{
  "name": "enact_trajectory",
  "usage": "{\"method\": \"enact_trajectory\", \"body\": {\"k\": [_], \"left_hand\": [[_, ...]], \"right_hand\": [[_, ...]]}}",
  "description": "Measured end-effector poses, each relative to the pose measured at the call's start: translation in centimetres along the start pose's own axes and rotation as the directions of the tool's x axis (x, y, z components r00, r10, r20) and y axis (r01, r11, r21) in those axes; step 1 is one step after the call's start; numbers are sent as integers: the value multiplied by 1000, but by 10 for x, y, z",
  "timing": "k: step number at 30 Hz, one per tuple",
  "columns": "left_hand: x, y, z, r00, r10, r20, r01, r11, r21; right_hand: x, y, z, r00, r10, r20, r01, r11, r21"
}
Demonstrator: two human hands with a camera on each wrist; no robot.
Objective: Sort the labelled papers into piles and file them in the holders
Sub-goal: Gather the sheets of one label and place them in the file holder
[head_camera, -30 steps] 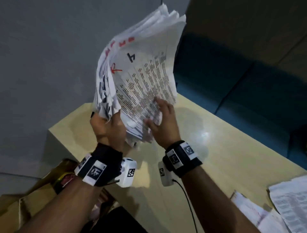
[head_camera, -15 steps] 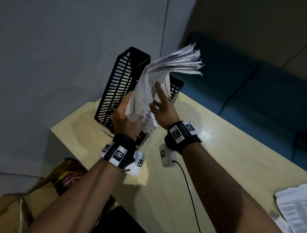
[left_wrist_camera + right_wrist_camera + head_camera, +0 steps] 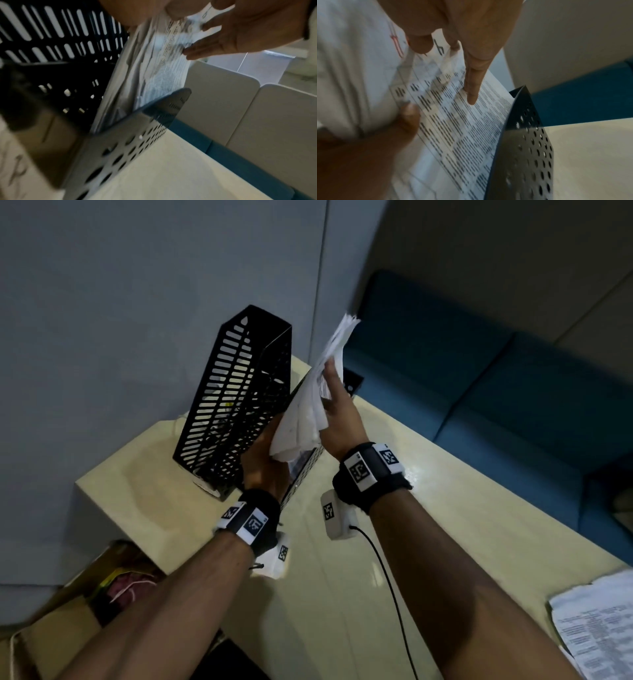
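A thick stack of printed papers (image 3: 310,405) stands edge-on in the right compartment of a black perforated file holder (image 3: 226,392) at the table's far left corner. My left hand (image 3: 263,460) grips the stack's near end from the left. My right hand (image 3: 337,412) lies flat against the stack's right face with straight fingers. In the left wrist view the papers (image 3: 154,75) dip behind the holder's low side wall (image 3: 137,142). In the right wrist view my fingers (image 3: 474,81) press on the top sheet (image 3: 462,135), marked with a black "4", beside the holder wall (image 3: 530,148).
The holder's left compartment holds other sheets behind its slotted wall. More loose papers (image 3: 596,621) lie at the right edge of the pale table (image 3: 342,594). A blue sofa (image 3: 479,378) runs behind the table. An open cardboard box (image 3: 68,611) sits on the floor at the lower left.
Both hands have carried the stack forward and down. It has turned from facing me to edge-on and now sits partly inside the holder, which was hidden behind it.
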State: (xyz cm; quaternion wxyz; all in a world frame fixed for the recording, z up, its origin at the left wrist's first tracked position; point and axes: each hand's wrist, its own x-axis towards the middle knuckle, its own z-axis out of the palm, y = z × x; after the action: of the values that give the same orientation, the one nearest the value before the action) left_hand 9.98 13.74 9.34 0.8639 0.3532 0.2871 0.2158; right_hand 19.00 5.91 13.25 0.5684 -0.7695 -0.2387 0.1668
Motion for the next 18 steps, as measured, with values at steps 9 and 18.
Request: {"method": "enact_trajectory", "body": {"k": [9, 18], "left_hand": [[10, -39, -39, 730, 499, 467, -586, 105, 804], [-21, -49, -22, 463, 454, 762, -625, -442, 643]], "right_hand": [[-11, 5, -3, 1000, 17, -16, -20, 968, -251], [-78, 59, -42, 961, 250, -116, -275, 890, -365]]}}
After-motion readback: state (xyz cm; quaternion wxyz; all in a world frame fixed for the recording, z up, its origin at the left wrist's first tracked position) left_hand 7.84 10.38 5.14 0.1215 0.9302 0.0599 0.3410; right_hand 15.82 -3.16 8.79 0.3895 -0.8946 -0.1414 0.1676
